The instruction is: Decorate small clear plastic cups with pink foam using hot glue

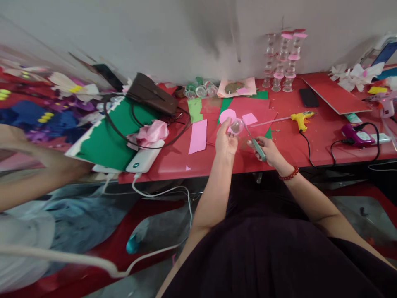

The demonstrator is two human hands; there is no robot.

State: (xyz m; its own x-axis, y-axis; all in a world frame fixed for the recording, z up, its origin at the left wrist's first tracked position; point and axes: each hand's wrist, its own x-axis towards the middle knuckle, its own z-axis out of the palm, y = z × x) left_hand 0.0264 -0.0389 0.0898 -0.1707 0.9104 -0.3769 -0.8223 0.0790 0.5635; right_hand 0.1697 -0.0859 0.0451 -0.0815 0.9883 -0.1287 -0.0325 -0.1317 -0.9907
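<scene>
2 hands: left hand (226, 142) holds 1 clear cup (237, 126), right hand (269, 151) 1 tool (256, 145).

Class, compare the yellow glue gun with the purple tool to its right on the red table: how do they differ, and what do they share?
The yellow glue gun lies nearer the middle of the red table; the purple tool lies further right, near the front edge. The yellow glue gun has a long thin stick reaching left from it; the purple tool shows none. Both rest untouched on the table, each trailing a black cord.
</scene>
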